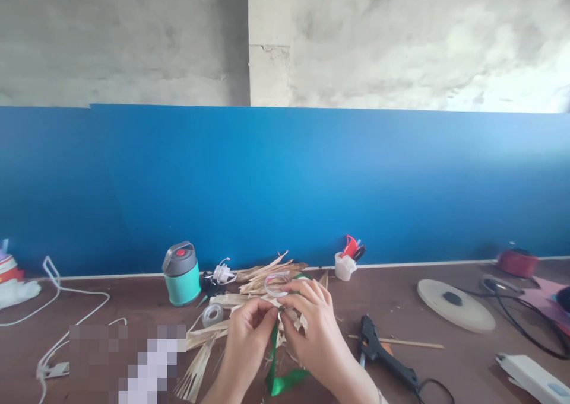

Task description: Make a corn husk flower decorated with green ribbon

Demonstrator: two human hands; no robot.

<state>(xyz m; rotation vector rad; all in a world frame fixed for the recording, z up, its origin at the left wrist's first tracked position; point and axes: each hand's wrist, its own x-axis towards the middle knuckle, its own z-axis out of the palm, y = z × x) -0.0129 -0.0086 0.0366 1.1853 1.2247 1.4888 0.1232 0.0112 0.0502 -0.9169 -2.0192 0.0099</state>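
My left hand and my right hand meet over the table, thumbs and forefingers pinched close together. Between the fingertips they grip the upper end of a green ribbon, which hangs down and curls on the tabletop. Any small part inside the pinch is hidden by the fingers. Dried corn husks lie spread behind and left of my hands. Just past the fingertips is a clear tape roll, and another tape roll rests beside my left hand.
A teal food jar stands at the back left. On the right are a black hot glue gun, a thin wooden stick, a pale round lid and cords. A white cup with red-handled scissors is by the blue partition.
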